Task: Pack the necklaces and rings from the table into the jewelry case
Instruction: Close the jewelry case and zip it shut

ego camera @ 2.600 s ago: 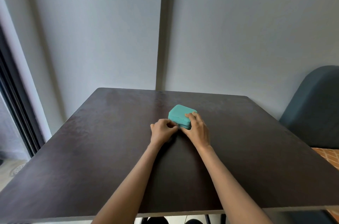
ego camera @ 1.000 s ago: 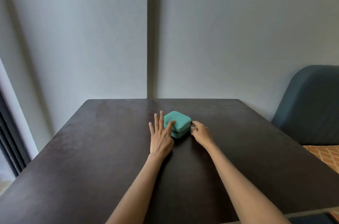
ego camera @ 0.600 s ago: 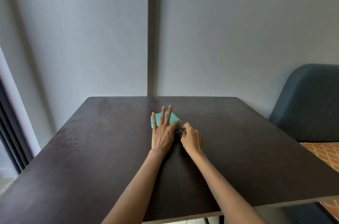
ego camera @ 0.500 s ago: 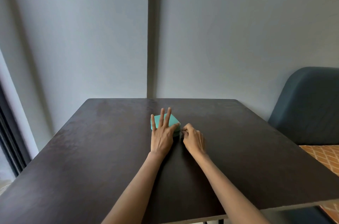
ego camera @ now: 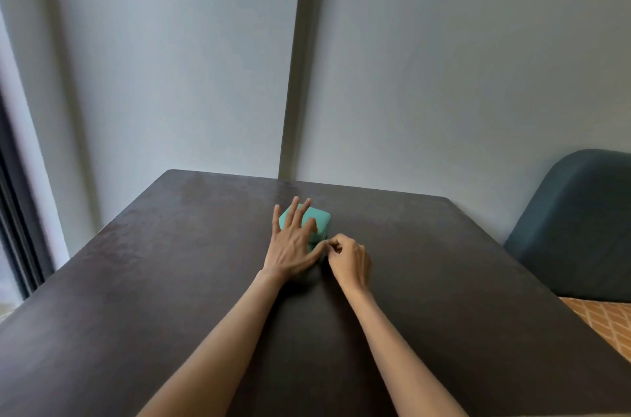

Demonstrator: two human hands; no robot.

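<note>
Near the middle of the dark table (ego camera: 170, 280), our left hand (ego camera: 290, 252) lay flat with straight fingers pressing the closed teal jewelry case (ego camera: 319, 222). Our right hand (ego camera: 348, 261) pinched something small at the case's near corner, likely the zipper pull, too tiny to confirm. No necklaces or rings showed anywhere. We judged the light case could skid or twist under a hard tug if the flat palm eased, jamming the zipper.

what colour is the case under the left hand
Teal green case, seen in the head view.
</note>
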